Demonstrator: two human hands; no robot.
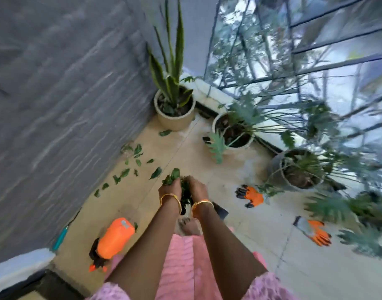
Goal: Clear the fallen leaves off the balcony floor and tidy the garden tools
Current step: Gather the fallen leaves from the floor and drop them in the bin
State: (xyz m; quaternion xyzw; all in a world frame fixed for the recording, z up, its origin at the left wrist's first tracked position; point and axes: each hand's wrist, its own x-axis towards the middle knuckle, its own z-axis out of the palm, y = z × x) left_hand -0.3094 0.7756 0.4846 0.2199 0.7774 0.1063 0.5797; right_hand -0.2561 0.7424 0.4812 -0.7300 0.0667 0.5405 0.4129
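My left hand [171, 188] and my right hand [197, 187] are cupped together around a bunch of green leaves [178, 182], held above the beige balcony floor [209, 167]. Several loose leaves [129, 167] lie scattered on the floor to the left, along the grey wall. An orange spray bottle [114, 239] lies on its side at the lower left. A teal-handled tool [61, 234] rests against the wall. Two orange garden gloves lie on the floor to the right, one [251, 195] near a pot and one [315, 231] closer to me.
A snake plant in a beige pot [174, 109] stands in the far corner. Two more potted plants [233, 133] [300, 169] line the railing [315, 68] on the right, their fronds hanging over the floor. A grey wall [55, 105] closes the left side.
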